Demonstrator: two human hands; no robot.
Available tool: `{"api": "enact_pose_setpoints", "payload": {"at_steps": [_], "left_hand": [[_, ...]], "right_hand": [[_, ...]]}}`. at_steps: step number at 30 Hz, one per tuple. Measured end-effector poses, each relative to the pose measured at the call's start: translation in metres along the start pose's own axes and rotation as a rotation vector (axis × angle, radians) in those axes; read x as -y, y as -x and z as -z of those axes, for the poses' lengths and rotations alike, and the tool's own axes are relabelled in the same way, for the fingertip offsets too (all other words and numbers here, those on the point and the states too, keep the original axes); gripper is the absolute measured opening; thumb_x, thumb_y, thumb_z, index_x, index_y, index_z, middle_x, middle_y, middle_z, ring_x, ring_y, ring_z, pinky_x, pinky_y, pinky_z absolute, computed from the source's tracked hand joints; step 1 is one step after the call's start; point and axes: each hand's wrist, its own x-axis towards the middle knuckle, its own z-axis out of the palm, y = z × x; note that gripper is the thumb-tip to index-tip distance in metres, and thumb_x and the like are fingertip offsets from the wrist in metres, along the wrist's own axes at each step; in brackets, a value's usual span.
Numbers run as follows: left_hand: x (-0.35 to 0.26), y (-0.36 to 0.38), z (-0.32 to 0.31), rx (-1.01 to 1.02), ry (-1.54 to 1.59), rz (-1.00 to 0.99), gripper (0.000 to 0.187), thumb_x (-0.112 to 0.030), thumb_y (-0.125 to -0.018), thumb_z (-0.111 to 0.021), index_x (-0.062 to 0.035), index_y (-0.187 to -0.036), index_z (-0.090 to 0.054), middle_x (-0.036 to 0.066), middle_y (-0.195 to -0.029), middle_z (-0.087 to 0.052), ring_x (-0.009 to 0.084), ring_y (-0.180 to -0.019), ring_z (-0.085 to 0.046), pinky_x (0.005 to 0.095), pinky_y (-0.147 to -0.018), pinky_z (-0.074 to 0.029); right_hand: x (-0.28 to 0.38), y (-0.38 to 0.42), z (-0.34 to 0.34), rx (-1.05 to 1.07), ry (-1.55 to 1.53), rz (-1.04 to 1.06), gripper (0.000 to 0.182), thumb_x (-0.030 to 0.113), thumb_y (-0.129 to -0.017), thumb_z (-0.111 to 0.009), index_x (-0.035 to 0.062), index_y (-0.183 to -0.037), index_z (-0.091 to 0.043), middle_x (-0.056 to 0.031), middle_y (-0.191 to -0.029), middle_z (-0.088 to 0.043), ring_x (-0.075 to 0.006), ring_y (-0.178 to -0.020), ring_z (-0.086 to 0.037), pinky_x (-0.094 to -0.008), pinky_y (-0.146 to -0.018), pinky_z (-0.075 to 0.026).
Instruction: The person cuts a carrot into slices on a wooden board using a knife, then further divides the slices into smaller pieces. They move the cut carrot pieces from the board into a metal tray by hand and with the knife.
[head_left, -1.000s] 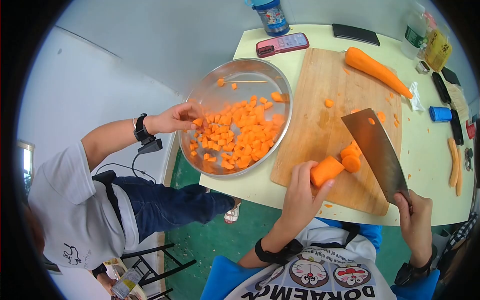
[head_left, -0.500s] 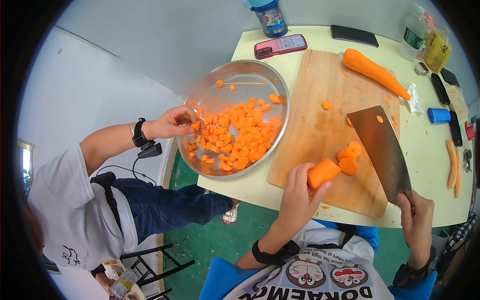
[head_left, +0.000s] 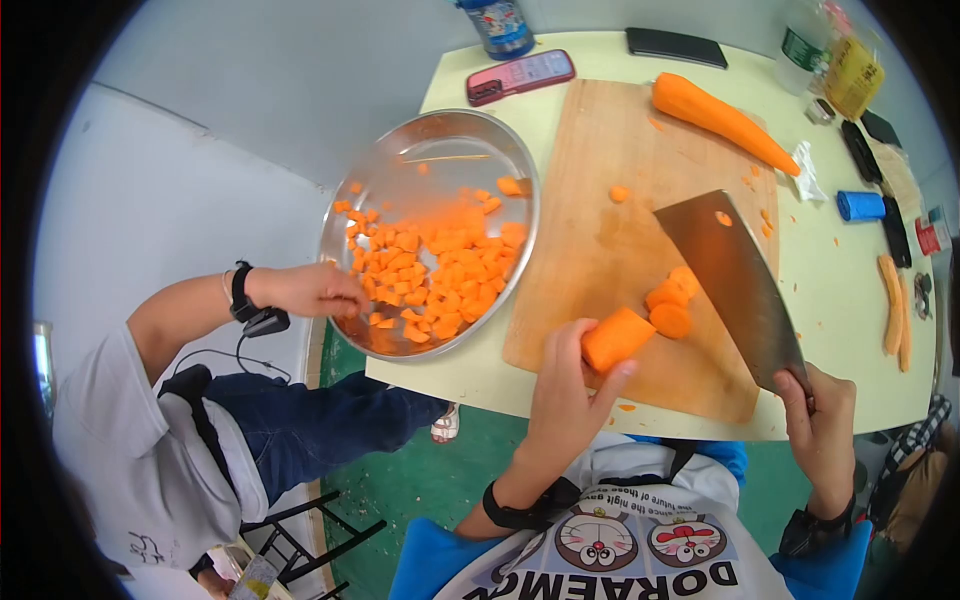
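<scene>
My left hand (head_left: 572,395) grips a thick carrot piece (head_left: 617,340) near the front edge of the wooden cutting board (head_left: 590,235). Several round carrot slices (head_left: 668,318) lie just beyond the piece's cut end. In my right hand (head_left: 825,425) is the handle of a cleaver (head_left: 738,290), its broad blade slanting over the board to the right of the slices. A small bit of carrot sticks to the blade near its far end. At the far right of the board rests a long whole carrot (head_left: 722,122).
A co-worker's hand (head_left: 315,290) is at the left rim of a metal bowl (head_left: 528,215) holding many carrot cubes. Phones (head_left: 520,76), a blue roll (head_left: 860,206), bottles (head_left: 803,48) and long peeled strips (head_left: 893,315) lie around the table.
The whole view has shifted slightly. The co-worker's hand has lowered toward the bowl's near left rim, and the carrot bit it held no longer shows. My hands keep their grips.
</scene>
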Motion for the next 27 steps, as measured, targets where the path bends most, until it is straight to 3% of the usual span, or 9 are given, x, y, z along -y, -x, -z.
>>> {"api": "enact_pose_setpoints", "payload": {"at_steps": [1,2,6,8,15,17,27], "left_hand": [[0.000,0.000,0.000,0.032,0.009,0.033,0.048,-0.023,-0.080,-0.066,0.0025,-0.114,-0.043,0.020,-0.102,-0.048,0.0338,-0.091,-0.051,0.0367,-0.077,-0.043],[0.001,0.001,-0.001,0.017,-0.034,0.015,0.048,-0.021,-0.079,-0.067,0.0018,-0.115,-0.043,0.018,-0.102,-0.049,0.0302,-0.087,-0.051,0.0346,-0.072,-0.044],[0.002,0.002,-0.005,0.019,-0.017,0.009,0.047,-0.020,-0.079,-0.068,0.0014,-0.114,-0.044,0.016,-0.101,-0.049,0.0261,-0.082,-0.050,0.0316,-0.066,-0.043],[0.003,0.002,-0.005,-0.011,-0.044,-0.004,0.042,-0.016,-0.080,-0.066,0.0014,-0.113,-0.046,0.010,-0.096,-0.049,0.0153,-0.075,-0.050,0.0246,-0.060,-0.045],[-0.001,-0.003,-0.004,-0.006,-0.132,-0.093,0.042,-0.016,-0.080,-0.066,0.0013,-0.113,-0.047,0.010,-0.097,-0.051,0.0138,-0.072,-0.051,0.0237,-0.060,-0.046],[-0.006,-0.002,-0.002,0.044,-0.044,0.070,0.044,-0.016,-0.078,-0.068,0.0017,-0.113,-0.047,0.016,-0.102,-0.051,0.0262,-0.089,-0.054,0.0305,-0.070,-0.044],[-0.004,0.002,0.001,0.046,-0.142,0.017,0.044,-0.016,-0.079,-0.067,0.0020,-0.113,-0.047,0.018,-0.103,-0.051,0.0302,-0.091,-0.053,0.0341,-0.074,-0.044]], "right_hand": [[0.001,0.000,0.000,0.009,0.032,0.058,0.014,0.007,-0.084,-0.059,-0.0050,-0.077,-0.057,-0.0156,-0.052,-0.045,-0.0226,-0.041,-0.041,-0.0288,-0.042,-0.033],[0.005,-0.001,0.000,0.006,0.038,0.051,0.013,0.007,-0.083,-0.059,-0.0044,-0.077,-0.058,-0.0158,-0.054,-0.047,-0.0261,-0.043,-0.045,-0.0302,-0.043,-0.035],[0.004,-0.001,0.004,0.021,0.016,-0.003,0.012,0.007,-0.084,-0.059,-0.0034,-0.079,-0.059,-0.0153,-0.055,-0.048,-0.0274,-0.044,-0.046,-0.0323,-0.044,-0.037],[0.004,-0.002,0.005,0.053,-0.011,0.048,0.010,0.008,-0.084,-0.059,-0.0019,-0.081,-0.060,-0.0150,-0.055,-0.049,-0.0280,-0.045,-0.048,-0.0338,-0.044,-0.038],[-0.003,-0.003,0.008,0.067,-0.014,0.087,0.009,0.007,-0.083,-0.060,-0.0013,-0.083,-0.060,-0.0150,-0.056,-0.050,-0.0289,-0.047,-0.051,-0.0341,-0.044,-0.038],[-0.004,-0.004,0.009,0.074,-0.015,0.066,0.008,0.007,-0.083,-0.061,-0.0015,-0.082,-0.059,-0.0152,-0.057,-0.051,-0.0289,-0.048,-0.052,-0.0340,-0.044,-0.039],[-0.012,-0.001,0.002,0.081,-0.025,0.136,0.010,0.009,-0.083,-0.060,0.0000,-0.085,-0.057,-0.0133,-0.059,-0.052,-0.0292,-0.051,-0.054,-0.0345,-0.045,-0.041]]}}
